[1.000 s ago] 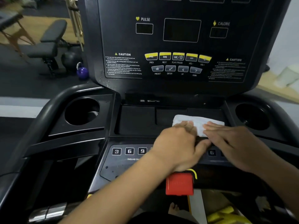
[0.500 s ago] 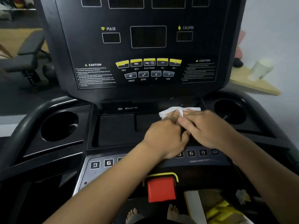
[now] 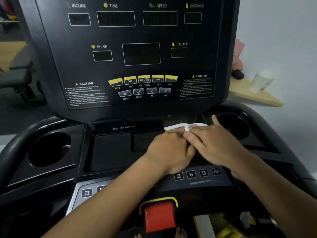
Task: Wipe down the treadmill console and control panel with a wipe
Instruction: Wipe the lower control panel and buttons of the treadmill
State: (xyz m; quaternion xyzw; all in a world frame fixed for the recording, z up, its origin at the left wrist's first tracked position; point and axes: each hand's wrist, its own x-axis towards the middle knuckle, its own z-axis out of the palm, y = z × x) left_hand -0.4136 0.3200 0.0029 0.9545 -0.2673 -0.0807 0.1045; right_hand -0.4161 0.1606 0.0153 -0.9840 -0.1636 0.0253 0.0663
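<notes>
Where we reach past the red stop button (image 3: 160, 216), our hands meet on the tray (image 3: 111, 148), the left hand (image 3: 169, 152) bent-fingered at the near edge of the wipe (image 3: 185, 125) (grip unclear), the right hand (image 3: 212, 143) flat on it, likely pressing it into the seam below the console (image 3: 137, 107).

Console (image 3: 140, 71) is showing INCLINE, TIME, SPEED, DISTANCE, PULSE, CALORIE, CAUTION; buttons (image 3: 144, 80) PREV, NEXT, PLAY/PAUSE, ENTER; control panel (image 3: 197, 182) 3, 6, 9, 12.
</notes>
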